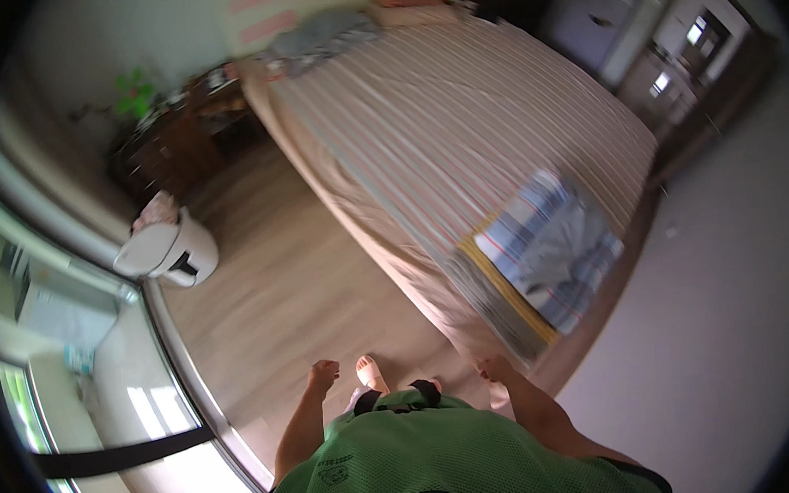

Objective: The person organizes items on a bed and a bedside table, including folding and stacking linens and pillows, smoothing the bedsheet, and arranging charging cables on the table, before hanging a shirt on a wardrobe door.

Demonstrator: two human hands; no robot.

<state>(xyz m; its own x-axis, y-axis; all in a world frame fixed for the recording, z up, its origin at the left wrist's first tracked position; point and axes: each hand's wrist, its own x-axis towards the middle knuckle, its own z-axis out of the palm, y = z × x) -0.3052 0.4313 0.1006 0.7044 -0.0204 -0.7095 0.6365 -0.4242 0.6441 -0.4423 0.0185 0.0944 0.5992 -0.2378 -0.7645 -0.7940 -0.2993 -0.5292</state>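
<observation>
My left hand (325,375) hangs above the wood floor with its fingers curled in and nothing seen in them. Close to the near corner of the bed (427,126) is my right hand (493,369), also loosely curled around nothing visible. Whether it touches the bed's peach-coloured side is unclear. A striped sheet covers the mattress. On the bed's near corner lies a folded blue-and-white plaid cloth (531,218) with a crumpled grey cloth (567,236) over it. Yellow and grey folded layers show at its edge.
A white bin (193,252) with its lid raised and pinkish cloth inside stands by the glass sliding door (163,397). A wooden desk (165,157) holds a green plant (134,93). A grey pillow (329,36) lies at the bed's head. A doorway (711,27) opens at the upper right.
</observation>
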